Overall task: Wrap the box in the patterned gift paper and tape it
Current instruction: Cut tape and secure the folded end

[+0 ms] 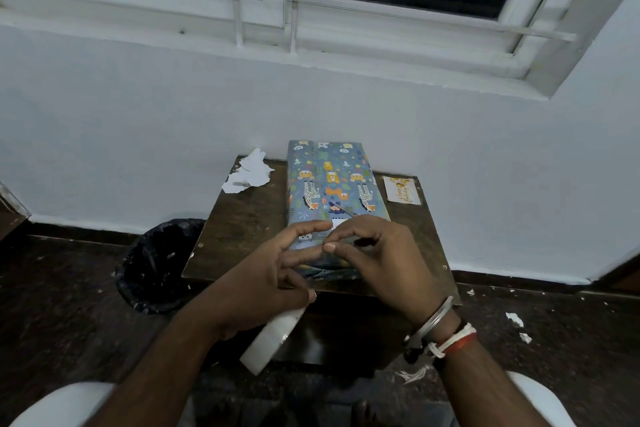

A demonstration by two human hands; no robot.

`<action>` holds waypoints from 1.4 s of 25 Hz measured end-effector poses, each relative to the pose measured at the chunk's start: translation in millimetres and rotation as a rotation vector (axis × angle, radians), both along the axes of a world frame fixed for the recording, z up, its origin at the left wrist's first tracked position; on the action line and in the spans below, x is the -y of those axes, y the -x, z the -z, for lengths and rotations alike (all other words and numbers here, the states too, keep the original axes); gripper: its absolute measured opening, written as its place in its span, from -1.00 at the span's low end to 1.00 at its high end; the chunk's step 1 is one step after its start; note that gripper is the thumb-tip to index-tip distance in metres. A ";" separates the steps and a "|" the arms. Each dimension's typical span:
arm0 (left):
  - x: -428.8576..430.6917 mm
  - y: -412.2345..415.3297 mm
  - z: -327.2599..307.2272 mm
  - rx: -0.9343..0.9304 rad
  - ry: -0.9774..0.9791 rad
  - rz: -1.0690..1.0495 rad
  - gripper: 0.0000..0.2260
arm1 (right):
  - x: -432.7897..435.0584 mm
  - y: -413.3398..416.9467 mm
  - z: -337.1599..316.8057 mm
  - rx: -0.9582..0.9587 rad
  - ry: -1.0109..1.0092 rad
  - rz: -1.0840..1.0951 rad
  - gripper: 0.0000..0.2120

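The box (332, 184), covered in blue gift paper with animal prints, lies lengthwise on a small dark wooden table (242, 229). My left hand (273, 270) holds a white roll of tape (273, 336) under its palm, with the index finger stretched over the box's near end. My right hand (377, 253) hovers over the same near end, its thumb and fingers pinching something small, likely a strip of tape, too thin to make out. The near end of the box is partly hidden by both hands.
Torn white paper scraps (251, 173) lie at the table's far left corner. A small greeting card (401, 191) sits at the far right. A black-lined bin (159, 263) stands on the floor to the left. Paper bits litter the floor; a wall stands right behind the table.
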State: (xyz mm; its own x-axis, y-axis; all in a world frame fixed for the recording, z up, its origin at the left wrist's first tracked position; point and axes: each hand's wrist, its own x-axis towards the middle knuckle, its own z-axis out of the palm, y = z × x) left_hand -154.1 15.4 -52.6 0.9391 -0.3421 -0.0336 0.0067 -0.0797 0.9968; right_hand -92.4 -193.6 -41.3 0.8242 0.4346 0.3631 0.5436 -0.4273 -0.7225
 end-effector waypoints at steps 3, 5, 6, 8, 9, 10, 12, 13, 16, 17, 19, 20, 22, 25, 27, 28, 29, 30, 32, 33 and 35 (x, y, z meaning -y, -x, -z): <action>-10.3 -0.3 0.9 0.000 0.025 -0.084 -0.27 | 0.3 10.7 7.3 -0.082 -0.292 0.107 -0.94; -18.2 -3.3 8.2 0.059 -0.056 -0.122 -0.32 | 4.2 14.9 17.6 -0.195 -0.416 0.136 -0.96; -20.5 -4.1 11.3 0.099 -0.108 -0.111 -0.34 | 5.1 18.2 25.5 -0.243 -0.428 0.134 -0.96; -19.9 -5.0 17.1 0.188 -0.225 -0.080 -0.35 | 2.1 25.6 43.5 -0.295 -0.388 0.124 -0.95; -18.0 -5.0 18.0 0.215 -0.279 -0.077 -0.34 | -0.8 29.3 51.9 -0.304 -0.378 0.130 -0.94; -16.0 -4.7 17.3 0.227 -0.322 -0.083 -0.34 | -3.4 32.3 58.7 -0.307 -0.387 0.143 -0.93; -13.2 -4.2 14.8 0.226 -0.371 -0.094 -0.32 | -6.8 33.4 69.2 -0.282 -0.405 0.177 -0.92; -13.6 -4.4 15.5 0.230 -0.370 -0.098 -0.31 | -8.7 32.5 72.7 -0.258 -0.390 0.188 -0.92; -16.7 -7.8 22.9 0.235 -0.334 -0.082 -0.27 | -10.7 29.2 82.1 -0.152 -0.308 0.219 -0.93; -18.1 -8.5 25.5 0.232 -0.333 -0.078 -0.27 | -11.5 28.9 84.7 -0.111 -0.278 0.230 -0.94; -18.2 -8.4 26.6 0.224 -0.326 -0.067 -0.27 | -12.7 28.4 89.7 -0.046 -0.238 0.247 -0.94; -17.9 -8.5 26.9 0.221 -0.320 -0.061 -0.26 | -13.0 27.9 92.0 -0.015 -0.225 0.252 -0.93; -18.8 -9.3 28.8 0.215 -0.314 -0.058 -0.26 | -14.2 26.8 95.7 0.030 -0.215 0.261 -0.93; -20.0 -9.9 30.4 0.225 -0.331 -0.071 -0.28 | -17.5 25.3 97.8 0.076 -0.195 0.290 -0.92; -19.9 -9.0 29.1 0.236 -0.349 -0.070 -0.30 | -21.2 26.0 99.3 0.110 -0.179 0.329 -0.90; -19.9 -8.9 28.7 0.236 -0.354 -0.069 -0.31 | -23.0 26.6 99.8 0.125 -0.168 0.352 -0.89; -20.2 -9.2 28.8 0.237 -0.359 -0.070 -0.31 | -24.7 26.7 99.6 0.132 -0.156 0.375 -0.87; -20.7 -9.7 29.2 0.236 -0.365 -0.072 -0.32 | -25.4 26.5 98.3 0.123 -0.141 0.400 -0.83; -21.3 -10.1 29.7 0.231 -0.372 -0.075 -0.32 | -22.8 25.5 92.4 0.111 -0.060 0.446 -0.69; -21.6 -10.4 29.8 0.228 -0.373 -0.079 -0.32 | -19.8 24.0 89.7 0.142 0.011 0.456 -0.63; -20.8 -10.2 28.8 0.225 -0.381 -0.089 -0.33 | -13.3 20.8 86.1 0.226 0.133 0.452 -0.57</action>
State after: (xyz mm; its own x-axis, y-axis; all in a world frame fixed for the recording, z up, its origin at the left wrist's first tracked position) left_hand -143.9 36.3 -81.4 0.9627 -0.2621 0.0670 -0.1835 -0.4507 0.8736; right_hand -113.2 -180.3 -127.4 0.8476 0.1082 0.5195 0.4198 -0.7356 -0.5317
